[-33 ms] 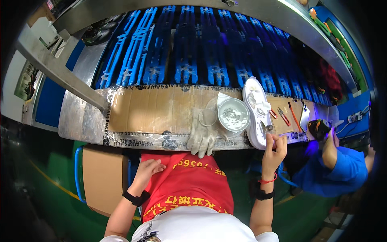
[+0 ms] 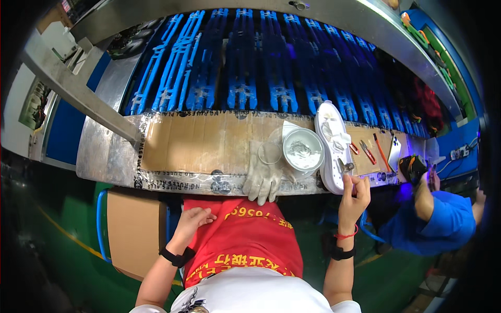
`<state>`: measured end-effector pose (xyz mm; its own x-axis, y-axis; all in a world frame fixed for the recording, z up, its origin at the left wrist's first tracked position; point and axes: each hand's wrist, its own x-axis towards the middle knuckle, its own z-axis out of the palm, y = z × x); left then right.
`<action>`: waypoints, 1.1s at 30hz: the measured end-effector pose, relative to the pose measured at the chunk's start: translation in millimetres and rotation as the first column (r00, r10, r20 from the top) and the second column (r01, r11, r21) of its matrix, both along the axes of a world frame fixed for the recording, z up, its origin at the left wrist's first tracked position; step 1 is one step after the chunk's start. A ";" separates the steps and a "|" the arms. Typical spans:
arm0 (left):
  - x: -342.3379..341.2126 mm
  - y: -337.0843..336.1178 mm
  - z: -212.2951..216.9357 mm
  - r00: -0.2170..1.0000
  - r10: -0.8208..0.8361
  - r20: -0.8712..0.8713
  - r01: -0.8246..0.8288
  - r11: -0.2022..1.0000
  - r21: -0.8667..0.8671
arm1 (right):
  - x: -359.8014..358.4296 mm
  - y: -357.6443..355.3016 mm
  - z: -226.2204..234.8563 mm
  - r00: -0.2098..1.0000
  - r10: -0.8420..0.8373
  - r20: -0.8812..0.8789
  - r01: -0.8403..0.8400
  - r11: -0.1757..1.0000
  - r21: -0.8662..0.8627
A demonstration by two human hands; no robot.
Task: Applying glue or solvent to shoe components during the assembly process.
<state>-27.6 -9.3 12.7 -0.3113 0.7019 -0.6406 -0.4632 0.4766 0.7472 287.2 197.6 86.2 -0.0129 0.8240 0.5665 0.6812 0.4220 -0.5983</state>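
Note:
My right hand (image 2: pixel 356 194) is raised at the near end of a long white tray (image 2: pixel 324 177), its thumb and fingers drawn together. At the fingertips is a small dark grey piece (image 2: pixel 348 167); what exactly I pinch cannot be made out. My left hand (image 2: pixel 194 221) lies over the red apron (image 2: pixel 245 240) in my lap, fingers loosely bent and slightly apart, with nothing visible in them. Left of the tray stands a pale bowl (image 2: pixel 302 149) with whitish, shiny contents. Beside the bowl, a grey-white work glove (image 2: pixel 259 177) hangs over the bench edge under a clear round lid-like ring (image 2: pixel 270 153).
Behind the cardboard-covered bench (image 2: pixel 193 143) are rows of blue racks (image 2: pixel 242 94). Red-handled pliers (image 2: pixel 368 152), a red stick-like tool (image 2: pixel 381 151) and a white plate (image 2: pixel 394 152) lie right of the tray. A co-worker in blue (image 2: pixel 443 221) sits at right. A cardboard box (image 2: pixel 134 229) stands below left.
The co-worker's hand at the right has shifted slightly around the dark object there. My own hands stay where they were.

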 end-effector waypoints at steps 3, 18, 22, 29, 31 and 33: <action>1.0 -1.1 -1.5 0.994 -0.092 -0.060 0.096 0.993 0.062 | -3.7 -1.9 10.7 0.993 0.096 -0.062 -0.098 0.995 -0.024; -5.3 37.0 190.4 0.898 0.120 -0.423 0.324 0.471 0.821 | -44.1 -17.3 190.5 0.411 0.891 -0.190 -0.850 0.450 0.274; -5.7 40.6 232.8 0.884 0.198 -0.423 0.382 0.215 0.899 | -38.0 -22.4 206.7 0.223 0.954 -0.201 -0.919 0.275 0.283; 19.5 52.8 231.6 0.958 0.116 -0.261 0.191 0.416 0.889 | -65.5 -26.5 179.1 0.472 0.833 -0.288 -0.801 0.542 0.255; 26.0 62.1 208.4 0.979 0.070 -0.191 0.115 0.582 0.805 | -72.4 -35.4 168.2 0.503 0.660 -0.558 -0.763 0.643 0.074; 16.5 59.0 164.9 0.983 -0.182 -0.029 0.152 0.708 0.690 | -74.4 -29.4 126.3 0.392 0.531 -0.751 -0.826 0.563 -0.033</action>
<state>-11.1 49.7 177.6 -0.1320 0.9908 0.0303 -0.4613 -0.0885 0.8828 212.8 168.2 212.5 -0.4557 0.8158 0.3561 -0.3241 0.2205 -0.9200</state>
